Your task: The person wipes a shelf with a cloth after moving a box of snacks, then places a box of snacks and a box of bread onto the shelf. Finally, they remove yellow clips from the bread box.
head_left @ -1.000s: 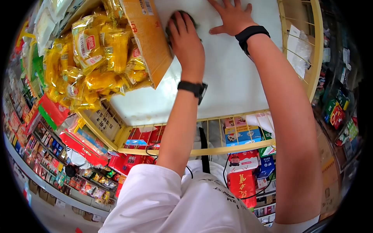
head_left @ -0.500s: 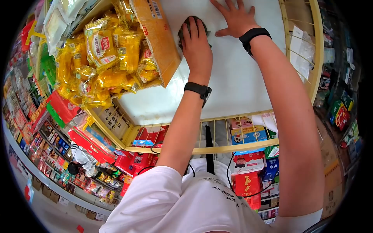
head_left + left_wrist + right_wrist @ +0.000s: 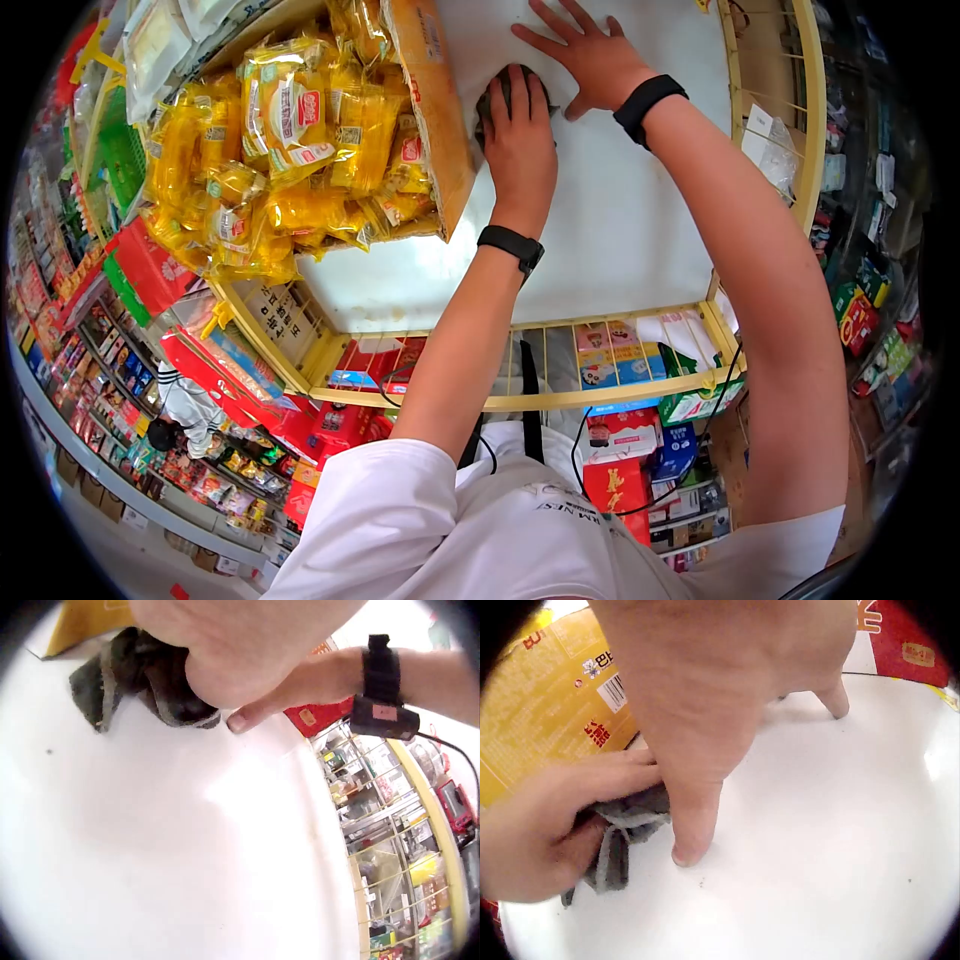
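Observation:
A dark grey cloth [image 3: 487, 112] lies crumpled on the white board [image 3: 600, 230], under my left hand [image 3: 522, 155], whose fingers press flat over it near the carton's side. In the left wrist view the cloth [image 3: 142, 675] bunches beneath the palm. My right hand [image 3: 600, 65] rests on the board to the right, fingers spread, holding nothing. The right wrist view shows the right thumb [image 3: 694, 825] touching the board beside the cloth [image 3: 615, 847], with the left hand [image 3: 547, 825] on it.
An open carton [image 3: 440, 120] full of yellow wrapped snacks [image 3: 285, 115] stands on the board at left. A yellow wire rim [image 3: 540, 400] borders the near edge and right side. Red and blue boxes [image 3: 620, 370] sit below it.
My left hand and the cloth have shifted right and slightly nearer in the head view. The right hand has shifted slightly left. The carton appears farther right as the view moves.

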`<action>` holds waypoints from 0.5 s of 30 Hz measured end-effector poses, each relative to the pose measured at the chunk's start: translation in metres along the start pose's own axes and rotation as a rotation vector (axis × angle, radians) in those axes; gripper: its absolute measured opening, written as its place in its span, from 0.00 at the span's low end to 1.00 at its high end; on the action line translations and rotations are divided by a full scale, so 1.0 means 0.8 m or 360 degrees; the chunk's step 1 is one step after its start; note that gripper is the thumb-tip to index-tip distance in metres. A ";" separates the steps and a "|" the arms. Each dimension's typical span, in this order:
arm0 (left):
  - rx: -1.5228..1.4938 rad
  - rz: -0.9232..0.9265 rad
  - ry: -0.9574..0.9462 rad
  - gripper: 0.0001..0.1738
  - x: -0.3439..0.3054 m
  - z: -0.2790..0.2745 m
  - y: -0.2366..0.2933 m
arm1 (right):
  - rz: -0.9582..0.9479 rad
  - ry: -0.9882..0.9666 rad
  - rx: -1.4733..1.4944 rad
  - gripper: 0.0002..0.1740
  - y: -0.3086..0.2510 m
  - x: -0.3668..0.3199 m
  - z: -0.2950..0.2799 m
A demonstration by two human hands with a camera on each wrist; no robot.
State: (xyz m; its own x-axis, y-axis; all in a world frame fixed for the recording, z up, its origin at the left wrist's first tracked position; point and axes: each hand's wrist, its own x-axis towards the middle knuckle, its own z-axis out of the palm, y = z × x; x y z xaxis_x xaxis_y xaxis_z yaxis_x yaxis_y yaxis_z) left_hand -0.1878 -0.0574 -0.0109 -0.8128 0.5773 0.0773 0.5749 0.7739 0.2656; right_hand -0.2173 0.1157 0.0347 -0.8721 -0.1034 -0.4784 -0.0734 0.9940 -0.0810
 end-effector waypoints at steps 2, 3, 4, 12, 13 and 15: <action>-0.0224 -0.0029 -0.0080 0.34 0.005 -0.010 -0.002 | -0.0040 0.0010 0.0038 0.76 0.003 -0.002 0.002; -0.0241 -0.0030 -0.0051 0.34 0.014 -0.012 -0.005 | -0.0063 0.0011 0.0077 0.76 0.005 -0.002 -0.001; -0.0377 -0.0097 -0.0044 0.32 0.018 -0.014 -0.007 | -0.0082 0.0005 0.0121 0.77 0.008 -0.003 -0.002; -0.0413 -0.0312 0.0566 0.28 0.105 0.024 -0.016 | 0.0112 0.0861 0.0483 0.82 0.045 -0.012 0.104; -0.0390 -0.0322 0.0572 0.28 0.115 0.029 -0.014 | 0.0110 0.0868 0.0475 0.82 0.036 -0.020 0.098; -0.0201 -0.0227 0.0547 0.29 0.121 0.036 -0.009 | 0.0688 0.0511 0.0357 0.82 0.014 -0.036 0.087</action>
State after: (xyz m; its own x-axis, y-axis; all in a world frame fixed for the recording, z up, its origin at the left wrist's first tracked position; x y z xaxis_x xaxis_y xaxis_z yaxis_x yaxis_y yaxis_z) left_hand -0.2681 0.0004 -0.0333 -0.8799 0.3290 0.3428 0.4555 0.7894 0.4117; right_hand -0.1590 0.1274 -0.0133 -0.9055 0.3608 -0.2232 0.3957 0.9081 -0.1373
